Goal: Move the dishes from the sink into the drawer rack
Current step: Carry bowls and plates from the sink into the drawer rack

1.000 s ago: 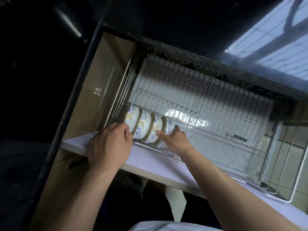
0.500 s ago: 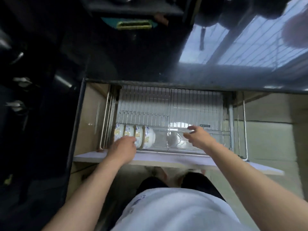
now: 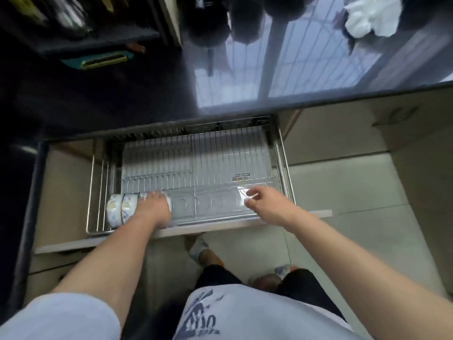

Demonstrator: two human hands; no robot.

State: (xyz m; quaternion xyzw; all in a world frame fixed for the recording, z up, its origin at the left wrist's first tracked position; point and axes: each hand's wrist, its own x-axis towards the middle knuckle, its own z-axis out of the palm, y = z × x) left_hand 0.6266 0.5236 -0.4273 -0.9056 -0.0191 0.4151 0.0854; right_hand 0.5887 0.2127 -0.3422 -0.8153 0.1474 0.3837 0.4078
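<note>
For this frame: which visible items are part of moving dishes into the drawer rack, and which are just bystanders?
Part of the job:
- drawer rack, pulled out
- patterned bowls standing on edge at its left end
- left hand on the bowls
- right hand over the rack's right side

Just lying about:
- white cloth on the counter
- green-edged item on the dark shelf

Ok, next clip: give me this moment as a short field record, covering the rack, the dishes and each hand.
drawer rack: wire rack, pulled out below a dark countertop
dishes: patterned bowls standing on edge in a row at the rack's front left
left hand: left hand rests on the right end of the bowl row; grip unclear
right hand: right hand over the rack's front right, fingers loosely curled, holding nothing
rest of rack: no other dishes visible
</note>
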